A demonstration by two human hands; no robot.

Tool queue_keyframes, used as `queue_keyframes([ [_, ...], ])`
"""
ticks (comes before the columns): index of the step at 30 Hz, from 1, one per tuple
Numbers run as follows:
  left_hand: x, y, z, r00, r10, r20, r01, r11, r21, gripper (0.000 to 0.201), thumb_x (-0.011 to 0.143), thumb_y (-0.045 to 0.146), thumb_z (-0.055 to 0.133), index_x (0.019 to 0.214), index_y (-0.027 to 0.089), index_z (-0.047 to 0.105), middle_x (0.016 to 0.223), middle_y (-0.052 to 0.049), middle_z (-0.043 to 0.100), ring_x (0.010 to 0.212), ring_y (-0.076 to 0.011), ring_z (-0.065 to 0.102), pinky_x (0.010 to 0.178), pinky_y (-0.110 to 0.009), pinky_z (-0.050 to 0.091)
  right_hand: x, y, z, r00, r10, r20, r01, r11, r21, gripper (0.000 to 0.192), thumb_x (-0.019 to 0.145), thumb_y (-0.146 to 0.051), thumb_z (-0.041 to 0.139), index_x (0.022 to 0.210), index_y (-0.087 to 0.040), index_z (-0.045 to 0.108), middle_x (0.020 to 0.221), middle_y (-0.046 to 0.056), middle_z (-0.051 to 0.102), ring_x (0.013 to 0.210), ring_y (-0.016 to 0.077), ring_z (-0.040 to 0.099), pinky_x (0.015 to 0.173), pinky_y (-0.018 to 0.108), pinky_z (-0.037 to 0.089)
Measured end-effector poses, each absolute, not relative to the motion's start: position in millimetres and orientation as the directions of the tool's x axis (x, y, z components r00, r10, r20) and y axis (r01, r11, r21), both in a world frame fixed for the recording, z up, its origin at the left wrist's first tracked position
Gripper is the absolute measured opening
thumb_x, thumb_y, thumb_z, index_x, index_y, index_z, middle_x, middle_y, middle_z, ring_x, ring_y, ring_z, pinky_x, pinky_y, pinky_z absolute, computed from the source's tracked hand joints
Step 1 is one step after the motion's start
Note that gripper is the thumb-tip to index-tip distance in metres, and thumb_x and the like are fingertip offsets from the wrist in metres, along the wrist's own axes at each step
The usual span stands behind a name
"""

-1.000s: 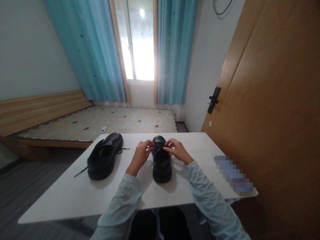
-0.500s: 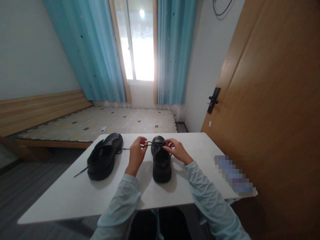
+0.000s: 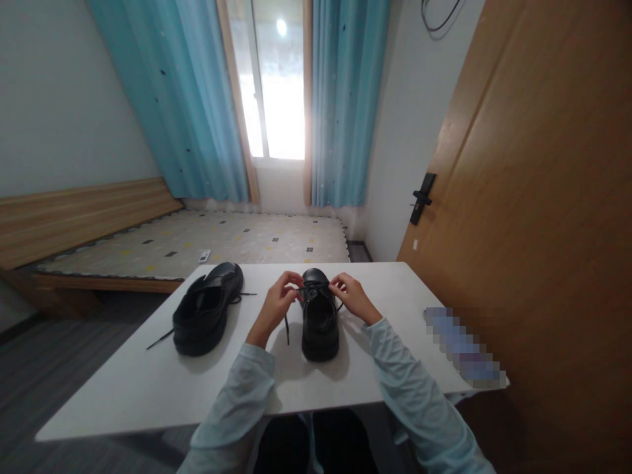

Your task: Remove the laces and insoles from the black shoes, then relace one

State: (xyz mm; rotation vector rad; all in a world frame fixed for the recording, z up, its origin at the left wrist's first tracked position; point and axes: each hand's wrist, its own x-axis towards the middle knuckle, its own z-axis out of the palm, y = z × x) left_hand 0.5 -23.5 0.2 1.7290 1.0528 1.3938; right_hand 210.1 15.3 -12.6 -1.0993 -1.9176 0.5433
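The black leather shoe (image 3: 320,322) stands on the white table (image 3: 148,388) directly in front of the person, its long axis running straight away from them, toe toward the window and heel nearest the body. Both hands sit at the far, laced end, one on each side of the tongue: the left hand (image 3: 274,308) just left of the shoe, the right hand (image 3: 353,298) just right of it, about equally near. Each hand is pinched on the black shoelace (image 3: 312,288), which stretches across the top of the shoe between the fingertips; 1 loose end (image 3: 287,329) hangs down beside the left hand.

Against the frame 0.5 s ago, the left hand has come in closer to the shoe, so the lace span between the hands is shorter, and the free end now dangles where none showed. The right hand has barely shifted.

A 2nd black shoe (image 3: 205,316) lies well apart to the left, unlaced ends trailing on the table.
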Motion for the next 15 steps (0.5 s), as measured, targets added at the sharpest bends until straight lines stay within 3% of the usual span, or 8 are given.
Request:
queue_keyframes([
  [3, 2, -26, 3, 0.153, 0.903, 0.402, 0.155, -0.423, 0.893, 0.022, 0.082, 0.033, 0.043, 0.087, 0.017, 0.058, 0.078, -0.003, 0.063, 0.062, -0.0128, 0.059, 0.054, -0.024, 0.044, 210, 16, -12, -0.266, 0.869, 0.417, 0.388, 0.492, -0.779, 0.01, 0.082, -0.025, 0.054, 0.078, -0.017, 0.057, 0.075, 0.002, 0.061, 0.068, 0.0128, 0.056, 0.062, 0.025, 0.044],
  [8, 6, -22, 0, 0.002, 0.92, 0.391, 0.311, -0.372, 0.874, 0.026, 0.081, 0.043, 0.051, 0.082, 0.019, 0.059, 0.066, 0.0, 0.063, 0.054, -0.0132, 0.057, 0.053, -0.024, 0.044, 211, 16, -12, -0.302, 0.872, 0.384, 0.217, 0.455, -0.864, 0.013, 0.08, -0.028, 0.056, 0.087, -0.017, 0.056, 0.063, -0.002, 0.062, 0.061, 0.0125, 0.059, 0.058, 0.024, 0.043],
  [15, 4, -14, -12, 0.061, 0.875, 0.48, 0.494, -0.444, 0.747, 0.014, 0.077, 0.032, 0.061, 0.085, 0.021, 0.064, 0.08, -0.003, 0.067, 0.068, -0.0159, 0.061, 0.06, -0.026, 0.049, 209, 15, -13, -0.288, 0.885, 0.366, 0.385, 0.457, -0.802, 0.018, 0.076, -0.032, 0.062, 0.084, -0.015, 0.063, 0.064, -0.001, 0.059, 0.057, 0.0113, 0.052, 0.056, 0.023, 0.039],
])
